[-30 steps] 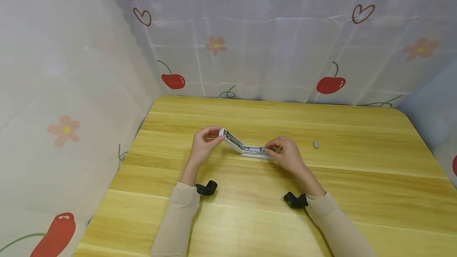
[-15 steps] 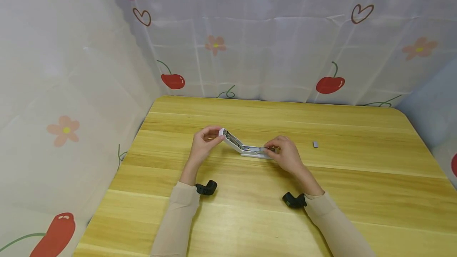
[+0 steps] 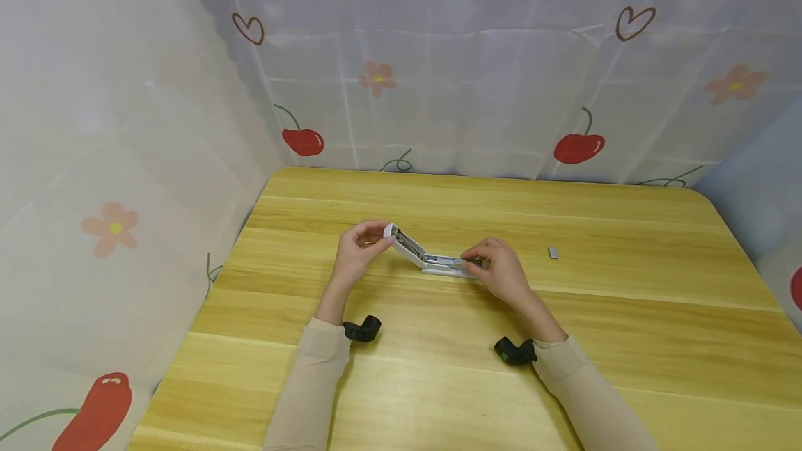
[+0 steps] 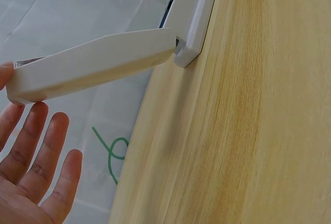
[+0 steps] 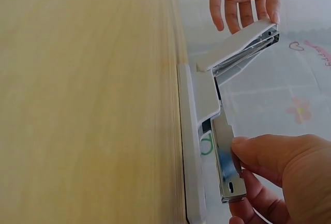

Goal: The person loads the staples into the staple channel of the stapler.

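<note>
A white stapler (image 3: 445, 271) stands on the table, its top cover (image 5: 238, 43) swung up and its metal magazine (image 5: 227, 157) exposed. My left hand (image 3: 356, 252) pinches the free end of the raised cover between thumb and fingertips. In the left wrist view, the other fingers of the left hand (image 4: 39, 167) are spread below the cover. My right hand (image 3: 501, 270) pinches the magazine near its front end. In the right wrist view, the thumb (image 5: 264, 151) presses one side and fingers lie on the other. Whether a staple strip is between them is hidden.
To the right of the right hand, a small grey block (image 3: 553, 252), perhaps a staple strip, lies on the wooden table (image 3: 426, 367). A printed curtain (image 3: 451, 75) hangs behind and at the left. Black wrist cameras (image 3: 363, 329) sit on both wrists.
My right hand has slid very slightly left along the magazine. The left hand and the raised cover stay in place.
</note>
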### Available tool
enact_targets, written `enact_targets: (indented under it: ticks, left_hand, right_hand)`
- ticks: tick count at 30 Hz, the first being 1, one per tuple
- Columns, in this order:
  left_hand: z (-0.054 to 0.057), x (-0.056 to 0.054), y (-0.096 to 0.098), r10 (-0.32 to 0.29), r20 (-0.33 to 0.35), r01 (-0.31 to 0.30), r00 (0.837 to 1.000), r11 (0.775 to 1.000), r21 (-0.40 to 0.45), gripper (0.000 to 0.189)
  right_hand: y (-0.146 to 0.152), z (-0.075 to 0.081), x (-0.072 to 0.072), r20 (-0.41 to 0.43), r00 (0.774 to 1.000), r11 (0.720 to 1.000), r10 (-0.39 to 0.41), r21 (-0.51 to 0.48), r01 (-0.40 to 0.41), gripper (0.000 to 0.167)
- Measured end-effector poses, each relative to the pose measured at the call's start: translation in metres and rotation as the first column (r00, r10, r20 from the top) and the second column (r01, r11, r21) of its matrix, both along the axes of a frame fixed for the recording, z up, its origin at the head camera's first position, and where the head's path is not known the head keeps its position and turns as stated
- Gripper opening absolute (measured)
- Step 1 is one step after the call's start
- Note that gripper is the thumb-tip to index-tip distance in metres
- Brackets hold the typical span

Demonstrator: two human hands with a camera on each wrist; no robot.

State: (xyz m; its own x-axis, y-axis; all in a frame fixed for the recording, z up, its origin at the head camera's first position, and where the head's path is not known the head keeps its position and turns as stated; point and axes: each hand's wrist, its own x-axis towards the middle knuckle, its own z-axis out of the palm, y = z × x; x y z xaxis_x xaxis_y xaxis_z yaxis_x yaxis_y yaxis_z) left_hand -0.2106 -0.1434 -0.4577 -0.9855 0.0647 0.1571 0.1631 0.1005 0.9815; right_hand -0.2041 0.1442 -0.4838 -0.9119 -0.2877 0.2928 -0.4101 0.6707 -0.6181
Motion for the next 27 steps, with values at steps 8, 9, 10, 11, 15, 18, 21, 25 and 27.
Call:
enact_targets:
  ticks: [8, 9, 10, 11, 15, 18, 21, 25, 27]
  left_hand:
    - [0.0, 0.0, 0.001, -0.001, -0.002, 0.001, 1.0, 1.0, -0.009, 0.031]
    - [0.0, 0.0, 0.001, -0.001, -0.002, 0.001, 1.0, 1.0, -0.011, 0.031]
    - [0.0, 0.0, 0.001, -0.001, -0.003, 0.001, 1.0, 1.0, -0.012, 0.031]
    - [0.0, 0.0, 0.001, -0.001, -0.003, 0.001, 1.0, 1.0, -0.012, 0.03]
    - [-0.001, 0.0, 0.001, -0.001, -0.001, 0.001, 1.0, 1.0, -0.014, 0.03]
    - [0.0, 0.0, 0.001, 0.0, -0.004, -0.001, 1.0, 1.0, -0.017, 0.03]
    - [0.0, 0.0, 0.001, 0.005, -0.005, -0.006, 1.0, 1.0, -0.022, 0.03]
    - [0.0, 0.0, 0.001, 0.013, 0.008, -0.013, 1.0, 1.0, -0.025, 0.031]
    - [0.002, 0.0, 0.001, 0.014, 0.018, -0.014, 1.0, 1.0, -0.026, 0.032]
  right_hand:
    - [0.0, 0.0, 0.0, 0.004, 1.0, 1.0, 0.006, -0.005, -0.006, 0.013]
    - [0.0, 0.0, 0.0, 0.008, 1.0, 1.0, 0.006, -0.003, -0.006, 0.013]
    - [0.0, 0.0, 0.0, 0.012, 1.0, 1.0, 0.006, -0.003, -0.006, 0.013]
    - [0.0, 0.001, 0.0, 0.016, 1.0, 1.0, 0.005, -0.003, -0.005, 0.013]
    - [0.0, 0.001, 0.001, 0.026, 1.0, 1.0, 0.001, -0.003, -0.001, 0.014]
    - [0.001, 0.002, 0.001, 0.031, 1.0, 1.0, 0.0, -0.004, 0.0, 0.015]
    - [0.002, 0.003, 0.001, 0.05, 0.999, 1.0, -0.006, -0.022, 0.007, 0.019]
    - [0.009, 0.006, -0.002, 0.051, 0.998, 0.997, -0.037, -0.071, 0.04, 0.022]
    - [0.015, 0.008, -0.003, 0.025, 0.998, 0.994, -0.06, -0.094, 0.062, 0.022]
